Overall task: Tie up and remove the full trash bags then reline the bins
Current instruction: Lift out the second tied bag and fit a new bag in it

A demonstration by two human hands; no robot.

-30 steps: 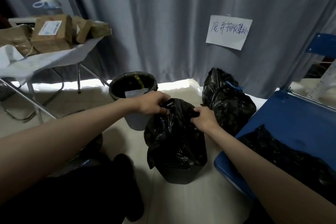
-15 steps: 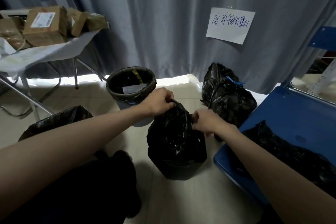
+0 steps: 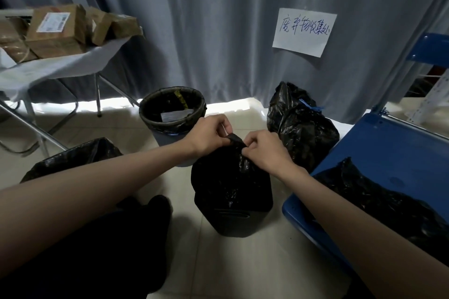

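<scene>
A black trash bag (image 3: 228, 177) bulges out of a small dark bin (image 3: 233, 222) on the floor in front of me. Its top is gathered into a twisted neck. My left hand (image 3: 209, 133) pinches that neck from the left, and my right hand (image 3: 264, 150) grips it from the right, fingers closed on the plastic. Behind them stands a round bin (image 3: 170, 116) lined in black, with paper inside. A tied black bag (image 3: 301, 126) with a blue tie sits at the back right.
A black-lined bin (image 3: 73, 160) is at the left by my arm. A blue surface (image 3: 393, 153) with loose black bags (image 3: 388, 204) lies at the right. A folding table (image 3: 56, 65) with cardboard parcels stands at the back left. Grey curtain with a paper sign (image 3: 303, 31) behind.
My two hands have come closer together at the top of the bag, drawing its mouth into a tight twisted neck. The bag's loose sides have pulled in.
</scene>
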